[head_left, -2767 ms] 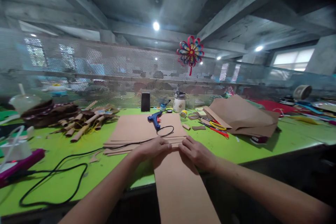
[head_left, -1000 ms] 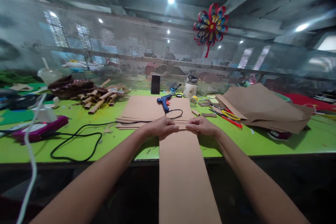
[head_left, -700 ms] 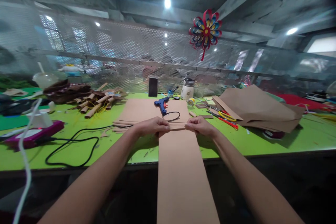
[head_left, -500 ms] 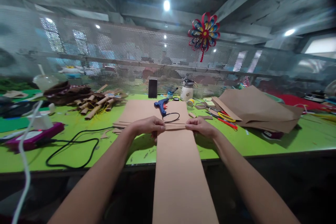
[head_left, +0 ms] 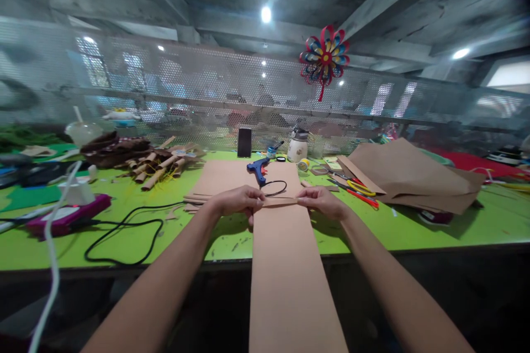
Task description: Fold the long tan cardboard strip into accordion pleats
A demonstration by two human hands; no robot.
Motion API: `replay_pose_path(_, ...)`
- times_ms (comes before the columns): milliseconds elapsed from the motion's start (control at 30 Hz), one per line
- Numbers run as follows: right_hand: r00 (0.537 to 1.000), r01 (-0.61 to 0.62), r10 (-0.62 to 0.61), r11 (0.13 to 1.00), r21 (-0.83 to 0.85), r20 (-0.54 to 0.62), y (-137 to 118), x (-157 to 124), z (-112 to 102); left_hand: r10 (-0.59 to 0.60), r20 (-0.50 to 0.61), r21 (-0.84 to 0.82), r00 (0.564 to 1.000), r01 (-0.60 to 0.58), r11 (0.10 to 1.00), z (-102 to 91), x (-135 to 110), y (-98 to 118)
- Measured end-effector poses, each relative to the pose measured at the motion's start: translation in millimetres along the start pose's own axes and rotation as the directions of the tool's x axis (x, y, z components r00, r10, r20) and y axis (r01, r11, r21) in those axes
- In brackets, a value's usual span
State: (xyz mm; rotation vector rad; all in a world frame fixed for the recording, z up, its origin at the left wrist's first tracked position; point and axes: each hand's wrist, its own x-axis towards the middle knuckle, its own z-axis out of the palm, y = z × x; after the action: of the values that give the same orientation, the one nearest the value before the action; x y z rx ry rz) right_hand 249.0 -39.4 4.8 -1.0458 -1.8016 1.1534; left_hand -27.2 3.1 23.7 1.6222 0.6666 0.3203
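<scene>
A long brown cardboard strip (head_left: pixel 287 270) runs from the green table (head_left: pixel 434 229) toward me and hangs over its near edge. My left hand (head_left: pixel 238 201) pinches the strip's far left corner, fingers closed on it. My right hand (head_left: pixel 321 201) pinches the far right corner the same way. The far end of the strip is lifted a little off the table. Just behind my hands lies a stack of flat cardboard sheets (head_left: pixel 223 179) with a blue glue gun (head_left: pixel 257 168) resting on it.
The glue gun's black cord (head_left: pixel 124 237) loops across the table's left side. Rolled paper tubes (head_left: pixel 153 168) are piled at back left, a pink device (head_left: pixel 66 215) at far left. Brown paper sheets (head_left: pixel 406 176), yellow and red pliers (head_left: pixel 360 190) and a white jar (head_left: pixel 297 149) stand right of centre. A mesh screen (head_left: pixel 186 99) backs the table.
My hands have slid apart from the middle of the strip's far edge to its two corners and now pinch them, lifting that edge slightly. The view has shifted down.
</scene>
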Motion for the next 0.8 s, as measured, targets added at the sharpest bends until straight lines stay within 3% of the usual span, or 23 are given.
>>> replay_pose_path(133,0.998,0.006,0.005,0.984,0.18,-0.064,0,1,2,0.023,-0.037,-0.02,0.999,-0.024,1.0,1.5,4,-4)
replay_pose_path(233,0.987,0.085,-0.024,0.914,0.397,-0.156,-2,2,3,0.073,-0.044,-0.077,0.996,-0.077,0.994,0.9,5,-4)
replay_pose_path(333,0.975,0.163,-0.06,0.847,0.506,-0.214,-6,0,6,0.105,-0.033,-0.146,0.994,-0.109,0.983,2.5,5,-3)
replay_pose_path(400,0.986,0.136,-0.066,0.854,0.503,-0.155,-11,-1,12,0.128,-0.018,-0.203,0.992,-0.129,0.971,5.3,6,-4)
replay_pose_path(467,0.997,0.073,-0.073,0.884,0.463,-0.019,-17,-1,19,0.142,0.014,-0.259,0.99,-0.134,0.957,9.3,9,-5)
replay_pose_path(567,0.985,0.075,-0.129,0.916,0.393,0.112,-24,5,30,0.151,0.086,-0.328,0.985,-0.115,0.938,17.2,11,-7)
replay_pose_path(800,0.961,0.171,-0.233,0.923,0.344,0.146,-26,16,42,0.208,0.206,-0.288,0.956,-0.144,0.947,34.8,8,-4)
